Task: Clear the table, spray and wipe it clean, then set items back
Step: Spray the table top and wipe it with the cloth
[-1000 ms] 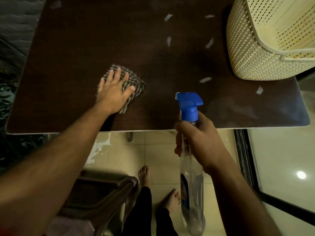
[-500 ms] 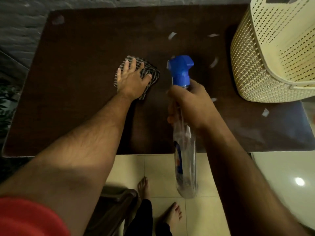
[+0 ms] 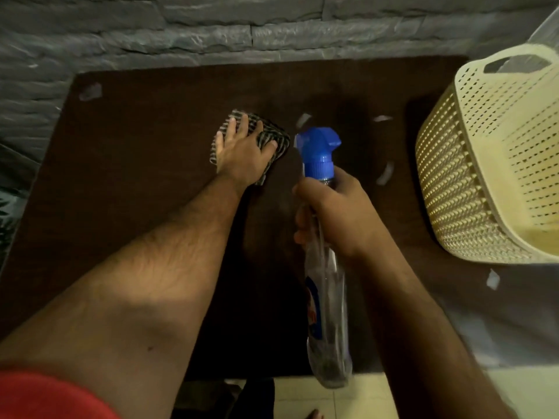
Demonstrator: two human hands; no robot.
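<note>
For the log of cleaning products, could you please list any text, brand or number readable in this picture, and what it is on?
None can be read.
Spray bottle in the right hand: a blue and red label, too blurred to read.
Basket, cloth, table, paper scraps: no text visible.

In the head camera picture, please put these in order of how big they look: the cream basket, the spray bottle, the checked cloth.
1. cream basket, though cut off by the frame edge.
2. spray bottle, held nearer the camera by the right hand, which enlarges it.
3. checked cloth, partly hidden under the left hand.
</note>
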